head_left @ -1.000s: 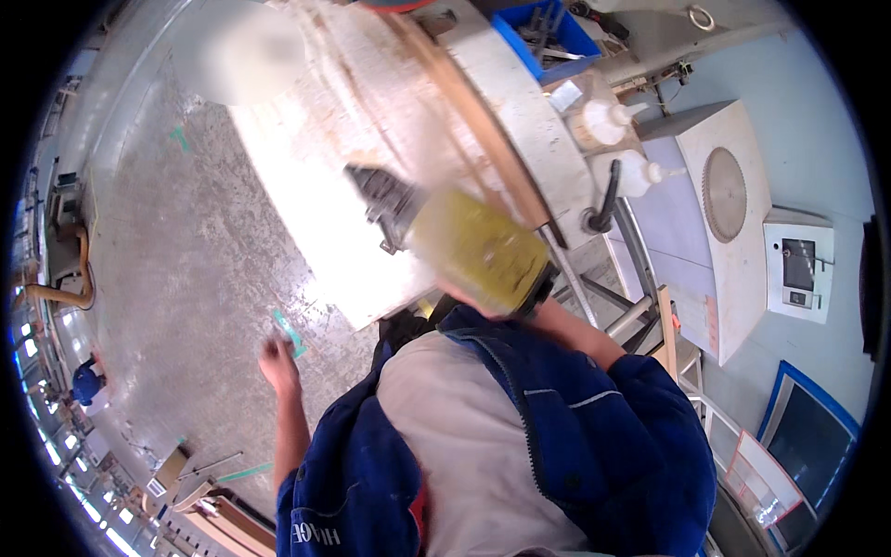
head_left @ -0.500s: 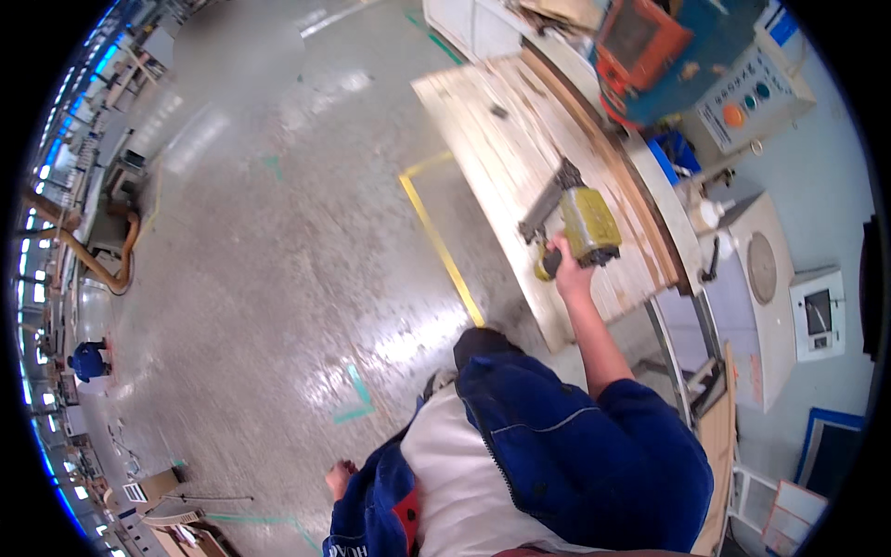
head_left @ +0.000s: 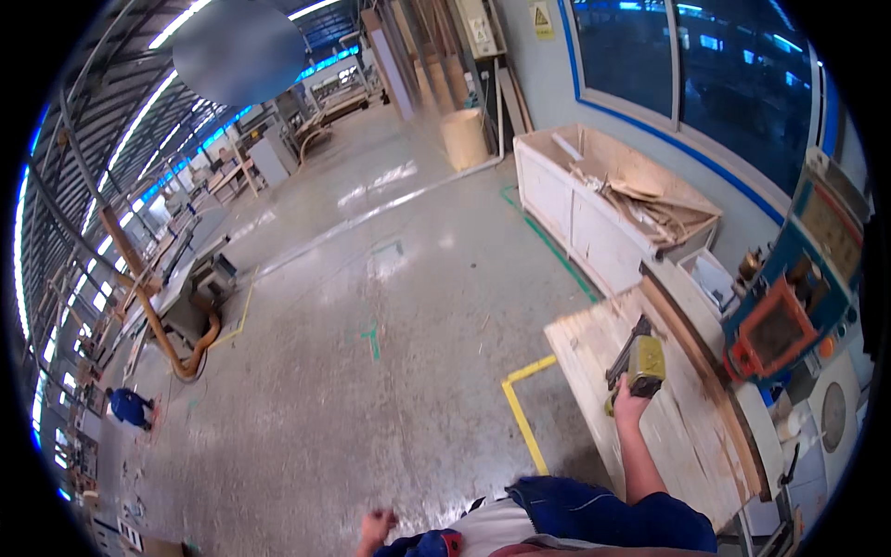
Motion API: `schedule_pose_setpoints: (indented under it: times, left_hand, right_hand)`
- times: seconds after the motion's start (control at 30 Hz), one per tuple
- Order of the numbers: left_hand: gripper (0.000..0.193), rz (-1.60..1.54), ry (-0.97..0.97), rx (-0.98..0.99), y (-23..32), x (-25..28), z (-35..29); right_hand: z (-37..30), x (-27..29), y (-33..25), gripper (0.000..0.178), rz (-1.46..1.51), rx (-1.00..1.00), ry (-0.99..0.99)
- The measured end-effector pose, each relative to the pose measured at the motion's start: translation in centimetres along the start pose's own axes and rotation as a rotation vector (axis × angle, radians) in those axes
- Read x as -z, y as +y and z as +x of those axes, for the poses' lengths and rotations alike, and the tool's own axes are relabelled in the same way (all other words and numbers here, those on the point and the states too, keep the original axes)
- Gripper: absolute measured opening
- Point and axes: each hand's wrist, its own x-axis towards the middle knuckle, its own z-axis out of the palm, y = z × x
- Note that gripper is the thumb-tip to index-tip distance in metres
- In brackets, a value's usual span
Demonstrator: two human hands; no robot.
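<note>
My right hand [head_left: 632, 405] is wrapped around the handle of a yellow-green and black nail gun [head_left: 647, 362]. The tool is above a pale wooden worktop [head_left: 682, 436] at the right, its narrow dark magazine toward the far side; whether it touches the wood I cannot tell. Low in the view, my left hand [head_left: 376, 526] hangs away from the bench over the floor, fingers loosely curled, with nothing visible in it.
Beyond the worktop stands a white bin [head_left: 594, 218] of wood scraps. A blue machine with an orange-red frame [head_left: 772, 327] borders the bench on the right. Yellow tape [head_left: 524, 422] marks the grey floor. Far left, a person in blue [head_left: 128, 407] bends over near other machines.
My view has tilted up and swung, bringing the scrap bin, window and far hall into sight. The nail gun stays in my right hand, and my left hand still hangs low.
</note>
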Motion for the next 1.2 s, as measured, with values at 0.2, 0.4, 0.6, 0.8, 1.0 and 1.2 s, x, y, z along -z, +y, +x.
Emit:
schedule_pose_setpoints:
  times: [0.2, 0.4, 0.6, 0.8, 1.0, 1.2]
  left_hand:
    - [0.035, 0.041, -0.134, -0.100, 14.1, -2.6, 13.0]
    - [0.035, 0.092, -0.182, -0.476, 37.1, -3.9, 28.0]
    - [0.035, 0.195, -0.303, -0.891, 61.3, -5.0, 37.8]
    - [0.036, 0.285, -0.481, -1.182, 78.1, -10.7, 40.1]
    - [0.037, 0.375, -0.651, -1.368, 87.5, -20.1, 39.0]
    - [0.038, 0.529, -0.807, -1.403, 91.4, -29.2, 38.3]
  right_hand:
    - [5.9, -9.1, 0.5, 0.070, -0.047, -0.046, 0.168]
    - [12.2, -13.7, -1.1, 0.046, -0.179, 0.008, 0.387]
    - [15.6, -15.6, 0.8, 0.038, -0.154, -0.115, 0.648]
    - [14.5, -15.6, 2.5, 0.056, -0.152, -0.172, 0.878]
    - [18.7, -15.7, -5.4, 0.037, -0.210, -0.268, 0.980]
    - [21.4, -15.7, -8.5, 0.033, -0.218, -0.376, 1.065]
